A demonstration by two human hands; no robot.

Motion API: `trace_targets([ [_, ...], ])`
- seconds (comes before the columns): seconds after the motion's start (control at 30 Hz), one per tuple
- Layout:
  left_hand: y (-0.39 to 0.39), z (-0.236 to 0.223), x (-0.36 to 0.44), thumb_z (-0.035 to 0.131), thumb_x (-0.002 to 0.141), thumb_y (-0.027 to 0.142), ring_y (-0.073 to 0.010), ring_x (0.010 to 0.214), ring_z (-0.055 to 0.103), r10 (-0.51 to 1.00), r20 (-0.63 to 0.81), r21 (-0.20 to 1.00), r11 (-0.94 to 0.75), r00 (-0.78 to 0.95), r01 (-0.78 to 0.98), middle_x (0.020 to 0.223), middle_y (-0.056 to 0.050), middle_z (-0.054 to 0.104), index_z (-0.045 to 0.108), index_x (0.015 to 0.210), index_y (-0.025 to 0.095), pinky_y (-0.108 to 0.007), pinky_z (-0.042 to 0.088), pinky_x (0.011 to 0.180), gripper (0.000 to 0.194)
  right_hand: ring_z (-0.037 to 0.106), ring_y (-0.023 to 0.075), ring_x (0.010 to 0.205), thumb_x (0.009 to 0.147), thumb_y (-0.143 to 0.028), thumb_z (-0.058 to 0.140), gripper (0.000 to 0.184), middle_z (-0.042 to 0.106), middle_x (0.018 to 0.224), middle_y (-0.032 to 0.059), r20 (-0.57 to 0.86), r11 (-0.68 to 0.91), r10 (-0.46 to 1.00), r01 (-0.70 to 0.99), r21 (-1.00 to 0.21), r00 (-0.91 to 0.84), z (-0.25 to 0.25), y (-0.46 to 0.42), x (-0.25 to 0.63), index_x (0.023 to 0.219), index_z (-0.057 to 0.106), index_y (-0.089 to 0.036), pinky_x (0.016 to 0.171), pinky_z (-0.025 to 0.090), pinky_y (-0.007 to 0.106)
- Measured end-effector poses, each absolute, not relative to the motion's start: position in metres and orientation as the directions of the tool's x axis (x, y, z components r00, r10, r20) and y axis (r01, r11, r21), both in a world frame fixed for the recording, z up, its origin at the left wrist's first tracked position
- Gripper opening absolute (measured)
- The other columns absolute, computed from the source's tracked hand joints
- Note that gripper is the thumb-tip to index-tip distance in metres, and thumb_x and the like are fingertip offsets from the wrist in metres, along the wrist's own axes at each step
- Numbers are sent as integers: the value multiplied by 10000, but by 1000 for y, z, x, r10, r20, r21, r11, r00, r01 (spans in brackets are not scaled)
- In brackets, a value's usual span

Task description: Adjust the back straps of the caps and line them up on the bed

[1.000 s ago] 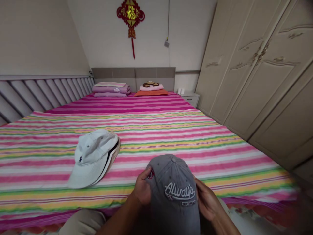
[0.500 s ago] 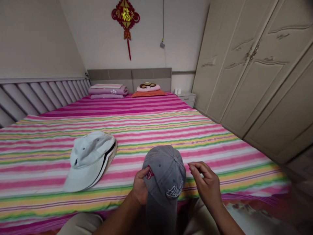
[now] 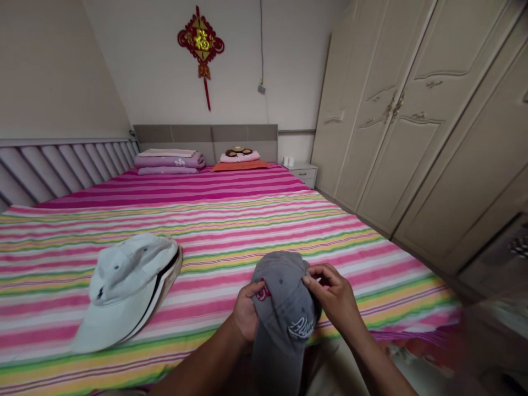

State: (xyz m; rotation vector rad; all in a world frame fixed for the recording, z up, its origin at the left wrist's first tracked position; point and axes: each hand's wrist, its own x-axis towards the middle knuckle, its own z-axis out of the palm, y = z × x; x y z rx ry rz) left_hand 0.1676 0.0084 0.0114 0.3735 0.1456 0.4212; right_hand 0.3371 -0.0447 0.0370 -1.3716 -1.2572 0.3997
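I hold a grey baseball cap (image 3: 280,308) with white embroidered lettering over the near edge of the bed. My left hand (image 3: 246,312) grips its left side, thumb by a small red patch. My right hand (image 3: 335,297) pinches the crown's right side with its fingers closed on the fabric. A white cap (image 3: 124,286) lies on the striped bedspread to the left, stacked on other caps whose dark and tan brims show beneath it.
The bed (image 3: 231,220) has a pink, yellow and green striped cover. Folded purple bedding (image 3: 169,161) and a pillow (image 3: 239,157) sit by the headboard. A beige wardrobe (image 3: 412,121) lines the right wall, with a nightstand (image 3: 303,171) beside it.
My right hand left the cap half a second ago and has now closed on the crown again. The cap has turned sideways, and the view has shifted right.
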Motion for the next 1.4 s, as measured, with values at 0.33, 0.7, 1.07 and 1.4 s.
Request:
trace_targets([
  [0.33, 46, 38, 265, 512, 642, 372, -320, 1017, 528, 533, -67, 364, 800, 844, -476, 848, -134, 674, 616, 901, 88, -469, 314, 905, 398, 532, 166, 615, 727, -395, 539, 216, 580, 678, 19, 610, 160, 724, 783, -602, 321, 84, -13, 413, 689, 559, -183, 552, 399, 268],
  [0.7, 82, -21, 312, 470, 783, 283, -164, 632, 569, 714, -520, 575, 698, 468, -426, 675, -42, 622, 553, 882, 140, -277, 404, 618, 192, 574, 196, 674, 778, -254, 539, 91, 614, 783, 68, 404, -149, 903, 988, -30, 148, 78, 59, 438, 759, 577, -173, 501, 280, 264],
  [1.07, 115, -28, 312, 477, 768, 191, -127, 659, 582, 825, -362, 595, 562, 434, -575, 757, -39, 626, 539, 879, 164, -243, 428, 662, 130, 575, 204, 754, 829, -304, 457, 170, 609, 900, 88, 425, -234, 870, 968, -94, 251, 57, 70, 454, 875, 564, -179, 549, 324, 271],
  [1.4, 125, -46, 300, 561, 652, 50, -118, 641, 564, 848, -343, 669, 523, 404, -528, 746, -10, 610, 479, 1017, 198, -264, 406, 694, 402, 572, 255, 854, 825, -324, 368, 238, 632, 899, 107, 337, -354, 785, 823, -444, 520, 28, 23, 465, 827, 570, -198, 647, 383, 332],
])
